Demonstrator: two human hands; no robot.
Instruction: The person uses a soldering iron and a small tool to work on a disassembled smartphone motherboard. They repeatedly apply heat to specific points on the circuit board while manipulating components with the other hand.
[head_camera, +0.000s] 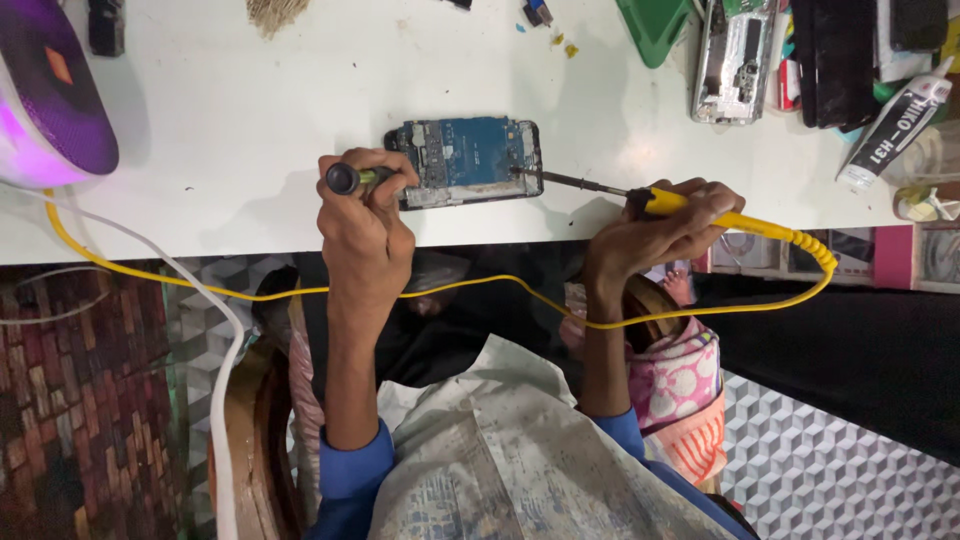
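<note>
Blue-boarded opened phone (465, 162) is lying at the white table's (250, 110) near edge, where I'm pinning it with my left hand (365, 215) clenching a screwdriver (352, 178) while my right hand (665, 225), gripping the yellow soldering iron (700, 208), is touching its tip lightly to the board's right end, best kept steady.

Bright white bench, dim floor below.

Light falls hard from above onto the white tabletop (250, 120), nearly washing it out, while the floor under its edge sits in shade. Soft shadows spread beneath the left hand (365, 215) and right hand (660, 225). A purple glow blooms off the speaker (45, 95) at the left. The opened phone (465, 160) is sharp; the corners bend and soften slightly.
</note>
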